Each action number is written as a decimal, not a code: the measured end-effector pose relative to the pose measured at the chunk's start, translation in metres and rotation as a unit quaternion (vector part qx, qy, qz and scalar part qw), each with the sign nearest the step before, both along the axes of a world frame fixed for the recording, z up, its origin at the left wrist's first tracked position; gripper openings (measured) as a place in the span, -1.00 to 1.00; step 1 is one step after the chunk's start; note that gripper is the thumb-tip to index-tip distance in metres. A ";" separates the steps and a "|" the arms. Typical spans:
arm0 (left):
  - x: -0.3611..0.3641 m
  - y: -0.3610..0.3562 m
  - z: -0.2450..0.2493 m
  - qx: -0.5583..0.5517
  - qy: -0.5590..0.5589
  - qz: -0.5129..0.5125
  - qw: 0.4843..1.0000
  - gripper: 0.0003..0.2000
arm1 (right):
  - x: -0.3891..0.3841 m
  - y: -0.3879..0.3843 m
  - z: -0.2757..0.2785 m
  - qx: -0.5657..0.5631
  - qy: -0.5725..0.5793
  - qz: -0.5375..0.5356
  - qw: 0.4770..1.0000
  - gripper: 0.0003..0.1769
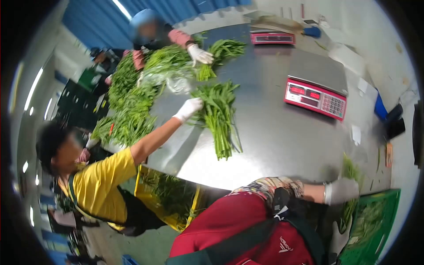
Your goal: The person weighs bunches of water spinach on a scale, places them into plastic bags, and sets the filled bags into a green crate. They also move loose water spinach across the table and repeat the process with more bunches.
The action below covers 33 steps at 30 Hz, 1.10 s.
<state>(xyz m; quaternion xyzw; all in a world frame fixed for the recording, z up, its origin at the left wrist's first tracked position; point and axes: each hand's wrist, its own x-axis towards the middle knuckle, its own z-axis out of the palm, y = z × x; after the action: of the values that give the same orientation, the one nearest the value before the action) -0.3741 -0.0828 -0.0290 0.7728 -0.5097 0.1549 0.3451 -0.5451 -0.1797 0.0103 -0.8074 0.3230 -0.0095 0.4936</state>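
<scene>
At the right end of the table, my left hand (pixel 342 191) in a white glove is closed around a bunch of leafy greens (pixel 351 167). Leaves and stalks stick out above and below the glove. Lower down, my gloved right hand (pixel 341 238) has its thumb and fingers apart beside the lower end of that bunch; I cannot make out whether it touches it. Close to both hands stands a green crate (pixel 388 216) with greens in plastic inside. My red shirt and dark apron straps fill the bottom.
A metal table (pixel 265 145) carries a red scale (pixel 316 95), a second scale (pixel 273 38), a loose bunch of greens (pixel 218 119) and a large heap of greens (pixel 132 101). A co-worker in yellow (pixel 104 185) reaches across; another (pixel 148 35) works opposite. A yellow crate (pixel 194 207) stands below.
</scene>
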 end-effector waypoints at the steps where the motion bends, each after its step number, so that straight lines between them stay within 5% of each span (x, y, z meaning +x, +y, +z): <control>1: -0.010 -0.003 0.000 -0.058 -0.014 -0.039 0.997 -0.94 | 0.000 -0.016 -0.019 -0.041 -0.020 0.029 0.999 -0.30; 4: -0.032 -0.001 -0.007 -0.103 0.000 -0.095 0.990 -0.91 | 0.020 -0.006 -0.004 0.018 0.019 0.010 1.000 -0.30; 5: -0.034 0.004 -0.006 -0.097 0.015 -0.101 0.990 -0.89 | 0.021 -0.009 -0.007 -0.071 0.019 0.040 0.997 -0.32; 9: -0.008 0.035 0.018 -0.007 0.046 0.037 0.998 -0.92 | 0.015 -0.013 -0.003 -0.002 -0.056 0.053 0.997 -0.36; 12: -0.035 0.026 0.016 -0.151 -0.071 -0.168 0.972 -0.89 | 0.035 -0.029 -0.010 0.013 -0.036 0.140 0.989 -0.37; 13: -0.047 0.027 0.010 -0.113 -0.099 -0.159 0.976 -0.89 | 0.038 -0.028 -0.013 0.018 -0.065 0.140 0.988 -0.38; 16: -0.030 0.065 0.030 -0.152 0.059 -0.166 0.973 -0.87 | 0.043 -0.019 -0.012 0.034 -0.149 0.136 0.979 -0.41; 17: -0.021 0.076 0.033 -0.181 0.086 -0.057 0.978 -0.79 | 0.047 0.005 0.014 0.072 -0.145 0.055 0.985 -0.32; 19: -0.009 0.107 0.039 -0.378 0.303 0.008 0.875 -0.50 | 0.047 0.011 0.023 -0.020 -0.190 0.028 0.981 -0.31; 21: 0.003 0.107 0.061 -0.534 0.309 0.052 0.785 -0.35 | 0.048 0.014 0.019 -0.048 -0.225 -0.016 0.973 -0.41; 23: 0.005 0.099 0.047 -0.589 0.441 -0.047 0.675 -0.34 | 0.058 0.028 0.015 -0.096 -0.210 0.058 0.971 -0.41; 26: -0.009 0.093 -0.012 -0.510 0.634 -0.080 0.576 -0.38 | 0.087 0.074 0.040 -0.036 -0.086 0.170 0.981 -0.48; 28: -0.021 0.106 -0.048 -0.495 0.657 -0.030 0.567 -0.43 | 0.101 0.071 0.010 -0.184 -0.218 0.271 0.919 -0.51; 30: -0.043 0.143 -0.032 -0.280 0.753 0.096 0.587 -0.60 | 0.101 0.072 -0.005 -0.157 -0.112 0.292 0.937 -0.39; 31: -0.031 0.161 -0.056 -0.062 0.738 0.013 0.671 -0.67 | 0.101 0.074 -0.009 -0.142 -0.056 0.302 0.941 -0.33; 33: -0.009 0.205 -0.063 0.158 0.624 -0.073 0.762 -0.62 | 0.106 0.086 -0.004 -0.127 -0.059 0.327 0.935 -0.33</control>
<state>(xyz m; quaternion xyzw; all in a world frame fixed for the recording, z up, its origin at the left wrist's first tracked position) -0.3835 0.1220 -0.0925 0.7029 -0.2535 -0.4696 0.4702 -0.4394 -0.0937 0.0062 -0.9223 0.0073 0.0644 0.3811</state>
